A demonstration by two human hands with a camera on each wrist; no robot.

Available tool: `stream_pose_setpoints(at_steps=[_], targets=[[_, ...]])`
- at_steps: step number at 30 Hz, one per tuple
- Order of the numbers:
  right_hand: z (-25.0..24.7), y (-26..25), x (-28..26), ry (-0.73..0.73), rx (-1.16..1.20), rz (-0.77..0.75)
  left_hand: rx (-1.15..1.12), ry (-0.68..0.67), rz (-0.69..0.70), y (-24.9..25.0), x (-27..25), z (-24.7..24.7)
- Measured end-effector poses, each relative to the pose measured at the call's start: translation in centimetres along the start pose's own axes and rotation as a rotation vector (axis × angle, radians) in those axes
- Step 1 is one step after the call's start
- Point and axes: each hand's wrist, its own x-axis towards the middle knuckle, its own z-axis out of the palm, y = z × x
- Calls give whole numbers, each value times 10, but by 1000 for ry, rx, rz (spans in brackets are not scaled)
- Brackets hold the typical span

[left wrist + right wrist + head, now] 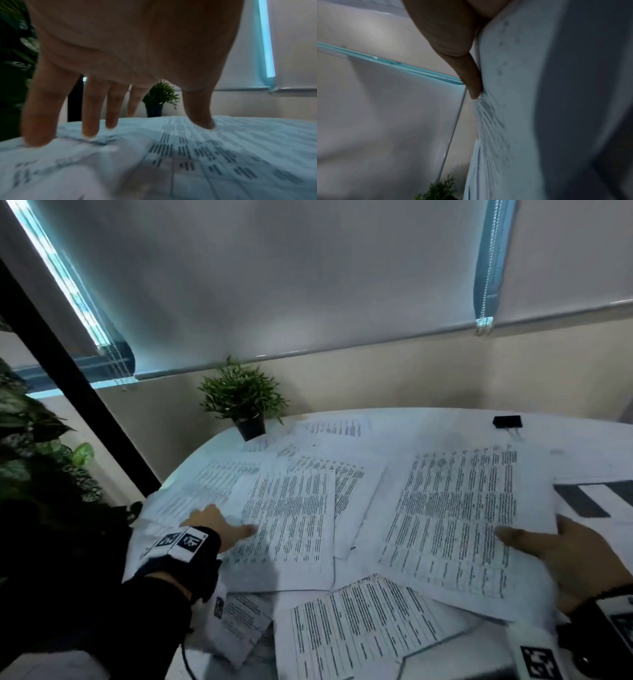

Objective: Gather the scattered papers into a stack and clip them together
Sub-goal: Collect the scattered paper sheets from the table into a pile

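A person sorts printed papers scattered over a round table (pixel 445 421), with a small potted plant (pixel 245 402) at its far edge. Below and left of the plant, the left hand (pixel 212 525) lies spread on the loose papers, fingers (pixel 91 115) straight and tips pressing down, gripping nothing. Its thumb rests on a flat sheet (pixel 291 525) lying directly below the plant. Below and right of the plant, the held sheet (pixel 459 518) is raised at its near right edge, where the right hand (pixel 561 559) pinches it, thumb on the print and fingers hidden beneath. A binder clip (pixel 507 422) sits well to the plant's right, near the table's far edge. The step in hand looks like gathering the pages into one pile. It would go best with the left hand pinning the flat papers so they do not slide, while the right carries its sheet low and level toward them and squares the edges before letting go. Whether the right hand holds one page or several cannot be told.
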Motion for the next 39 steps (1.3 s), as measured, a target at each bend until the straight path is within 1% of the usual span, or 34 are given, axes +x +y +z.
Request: stream_pose_setpoints(at_steps=[2, 3, 6, 8, 9, 10, 12, 13, 14, 15, 16, 18, 19, 20, 21, 22, 23, 24, 25, 26, 27, 28, 29, 32, 35, 37, 39], targets=[[3, 0, 0, 27, -48, -56, 43, -87, -43, -3, 3, 5], [4, 1, 0, 44, -58, -82, 42, -92, -46, -5, 7, 10], [13, -4, -5, 67, -25, -71, -14, -62, -41, -9, 10, 15], [14, 1, -2, 155, -88, -64, -124, -37, -15, -12, 12, 16], [14, 6, -1, 170, -137, -64, -196, 12, 24, -12, 12, 13], [14, 9, -4, 163, -205, -95, -277, 84, 80, -11, 8, 8], [13, 9, -5, 63, -375, -220, -479, 268, 223, -8, 1, -8], [11, 10, -4, 14, -432, -263, -615, 335, 299, -4, -5, -18], [10, 8, -6, -35, -457, -280, -794, 368, 368, 1, -13, -27], [8, 7, -7, -56, -467, -281, -990, 355, 426, 8, -24, -35], [7, 5, -7, -78, -436, -288, -1148, 301, 472, 18, -35, -40], [12, -6, -5, -91, -304, -303, -1327, 116, 543, 41, -54, -39], [17, -15, -3, -118, -211, -254, -1365, 23, 563, 55, -62, -33], [22, -20, -3, -195, -121, -196, -1360, -45, 569, 67, -68, -25], [22, -18, -3, -312, 6, -136, -1327, -81, 564, 77, -73, -17], [17, -8, -1, -347, 174, -245, -1303, -98, 546, 86, -77, -7], [16, -6, -6, -309, 357, -240, -1293, -100, 518, 94, -79, 4], [21, -8, -17, -493, 627, -162, -1287, -92, 490, 99, -80, 13], [26, -10, -26, -500, 667, -107, -1284, -86, 470, 103, -83, 21], [28, -5, -27, -412, 557, -150, -1285, -80, 452, 105, -84, 28], [31, 6, -20, -515, 525, -161, -1282, -82, 440, 106, -84, 33], [31, 6, -17, -438, 527, -104, -1280, -102, 442, 107, -85, 38], [30, 2, -20, -303, 393, -145, -1272, -128, 459, 107, -86, 42], [26, -6, -20, -298, 277, -249, -1211, -165, 515, 105, -86, 47], [14, -25, -24, -272, 191, -391, -1223, -211, 575, 101, -78, 40], [6, -42, -30, -308, 155, -446, -1264, -282, 657, 102, -79, 30], [-2, -55, -31, -314, 153, -470, -1287, -337, 764, 108, -84, 22]])
